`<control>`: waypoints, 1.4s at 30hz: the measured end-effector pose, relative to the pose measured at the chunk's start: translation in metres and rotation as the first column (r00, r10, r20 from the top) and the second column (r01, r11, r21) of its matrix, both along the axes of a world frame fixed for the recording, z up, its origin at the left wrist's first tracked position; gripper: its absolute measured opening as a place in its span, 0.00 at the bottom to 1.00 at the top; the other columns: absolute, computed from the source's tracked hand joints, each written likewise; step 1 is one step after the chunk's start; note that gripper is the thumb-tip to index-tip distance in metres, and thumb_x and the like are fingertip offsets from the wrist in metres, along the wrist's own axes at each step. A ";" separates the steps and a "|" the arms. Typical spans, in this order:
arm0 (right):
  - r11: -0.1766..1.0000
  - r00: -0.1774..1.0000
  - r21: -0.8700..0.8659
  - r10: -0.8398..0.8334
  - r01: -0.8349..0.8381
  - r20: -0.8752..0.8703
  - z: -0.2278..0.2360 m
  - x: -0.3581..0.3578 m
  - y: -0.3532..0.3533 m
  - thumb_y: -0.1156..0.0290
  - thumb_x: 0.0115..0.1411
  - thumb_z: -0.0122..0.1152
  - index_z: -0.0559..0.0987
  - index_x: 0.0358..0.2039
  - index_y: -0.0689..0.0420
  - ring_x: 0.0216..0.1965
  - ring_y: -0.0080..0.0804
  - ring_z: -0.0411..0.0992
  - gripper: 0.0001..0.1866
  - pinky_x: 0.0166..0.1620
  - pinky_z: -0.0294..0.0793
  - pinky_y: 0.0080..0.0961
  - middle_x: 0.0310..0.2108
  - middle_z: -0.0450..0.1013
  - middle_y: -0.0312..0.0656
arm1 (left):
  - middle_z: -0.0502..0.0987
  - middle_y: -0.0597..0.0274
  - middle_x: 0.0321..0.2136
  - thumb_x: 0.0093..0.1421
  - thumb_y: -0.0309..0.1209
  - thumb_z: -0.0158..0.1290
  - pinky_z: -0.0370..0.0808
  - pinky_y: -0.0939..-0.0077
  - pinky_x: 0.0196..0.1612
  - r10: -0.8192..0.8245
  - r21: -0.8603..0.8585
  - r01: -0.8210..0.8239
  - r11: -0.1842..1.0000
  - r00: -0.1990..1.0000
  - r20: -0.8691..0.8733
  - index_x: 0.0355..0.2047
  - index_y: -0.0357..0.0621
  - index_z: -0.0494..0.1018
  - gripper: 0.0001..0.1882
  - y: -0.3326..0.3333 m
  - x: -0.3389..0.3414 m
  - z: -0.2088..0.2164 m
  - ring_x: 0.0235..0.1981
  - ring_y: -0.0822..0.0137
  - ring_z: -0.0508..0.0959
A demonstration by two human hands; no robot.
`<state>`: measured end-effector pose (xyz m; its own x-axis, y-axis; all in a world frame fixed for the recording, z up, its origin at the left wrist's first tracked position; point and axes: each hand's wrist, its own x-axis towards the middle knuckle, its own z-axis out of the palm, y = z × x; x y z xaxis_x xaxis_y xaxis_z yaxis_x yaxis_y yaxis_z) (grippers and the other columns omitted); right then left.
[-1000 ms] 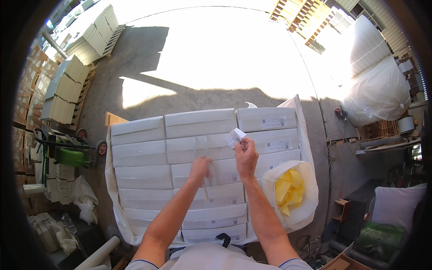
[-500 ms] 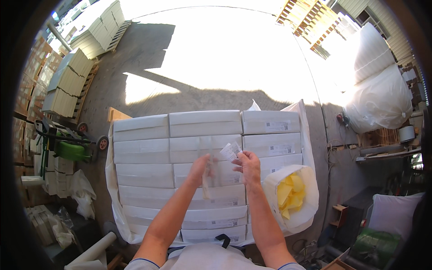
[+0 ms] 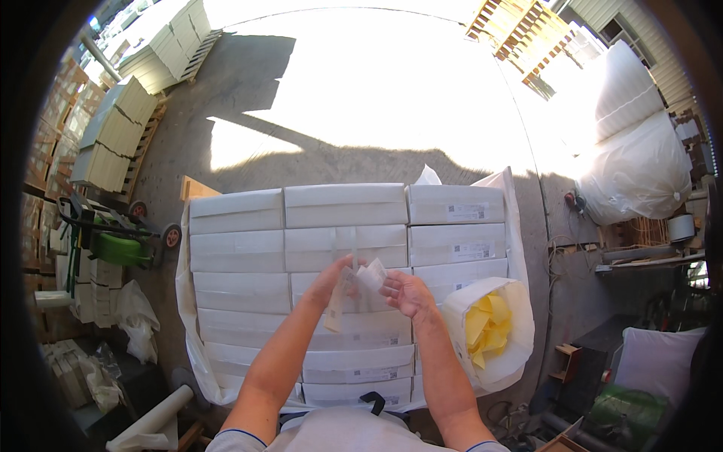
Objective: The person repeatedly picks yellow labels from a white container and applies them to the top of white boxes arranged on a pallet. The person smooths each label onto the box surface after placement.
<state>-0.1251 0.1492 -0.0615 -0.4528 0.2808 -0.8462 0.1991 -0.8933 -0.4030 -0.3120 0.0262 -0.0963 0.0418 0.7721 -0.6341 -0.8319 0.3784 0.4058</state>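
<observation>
White cartons (image 3: 239, 252) stand in rows under both my hands, several of them with printed labels on their sides. My left hand (image 3: 328, 280) is closed on a translucent strip (image 3: 334, 313) that hangs down over the cartons. A small white printed label (image 3: 371, 276) is pinched at its right edge by the fingers of my right hand (image 3: 408, 293). The label's left side lies close to my left fingertips; whether they touch it, I cannot tell. White plastic sheeting (image 3: 514, 226) edges the stack on the right.
On the stack's right corner sits a white bag (image 3: 525, 331) with crumpled yellow paper (image 3: 488, 322) inside. A green wheeled machine (image 3: 120, 245) stands at left, near palletised stacks (image 3: 113, 143). Large plastic-wrapped rolls (image 3: 636, 166) are at right, wooden pallets (image 3: 520, 38) at the far right.
My right hand has moved left and slightly down, bringing the label close to my left hand. The lower end of the translucent strip has shifted left.
</observation>
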 end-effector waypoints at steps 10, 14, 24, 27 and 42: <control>0.925 0.948 0.210 -0.317 0.318 -0.038 -0.016 -0.005 0.005 0.67 0.61 0.59 0.73 0.45 0.59 0.37 0.32 0.77 0.14 0.27 0.78 0.24 0.38 0.76 0.40 | 0.75 0.60 0.25 0.68 0.47 0.43 0.74 0.68 0.25 0.010 -0.031 -0.012 0.999 0.997 -0.078 0.42 0.43 0.71 0.19 0.001 0.003 -0.010 0.14 0.67 0.70; 0.865 0.924 0.331 -0.375 0.378 -0.077 -0.019 -0.010 0.005 0.70 0.61 0.59 0.70 0.47 0.61 0.37 0.33 0.78 0.16 0.27 0.81 0.27 0.38 0.74 0.42 | 0.75 0.59 0.28 0.68 0.48 0.44 0.75 0.67 0.25 0.012 -0.036 -0.017 0.999 0.992 -0.126 0.43 0.42 0.71 0.21 0.002 0.005 0.005 0.15 0.67 0.71; 0.826 0.958 0.499 -0.285 0.264 -0.036 -0.019 -0.021 -0.002 0.70 0.61 0.58 0.67 0.51 0.66 0.42 0.35 0.77 0.21 0.35 0.81 0.28 0.40 0.74 0.45 | 0.71 0.61 0.21 0.64 0.48 0.50 0.76 0.69 0.19 -0.116 -0.204 0.040 0.978 0.921 -0.372 0.45 0.35 0.69 0.25 0.011 -0.013 0.038 0.15 0.68 0.74; 0.829 0.961 0.493 -0.272 0.262 -0.054 -0.026 -0.022 -0.005 0.70 0.61 0.58 0.68 0.50 0.66 0.42 0.35 0.77 0.20 0.36 0.80 0.30 0.40 0.74 0.46 | 0.72 0.60 0.21 0.63 0.43 0.50 0.75 0.70 0.18 -0.279 -0.326 0.098 0.940 0.770 -0.573 0.47 0.33 0.71 0.23 0.024 -0.020 0.035 0.15 0.68 0.75; 0.816 0.894 0.376 -0.440 0.439 -0.086 -0.054 -0.024 -0.021 0.71 0.60 0.58 0.70 0.47 0.66 0.40 0.38 0.79 0.17 0.33 0.80 0.30 0.40 0.75 0.46 | 0.79 0.41 0.39 0.55 0.33 0.47 0.74 0.50 0.46 -0.582 -0.579 -0.081 0.811 -0.008 -0.813 0.36 0.39 0.78 0.14 0.046 -0.008 0.001 0.43 0.42 0.78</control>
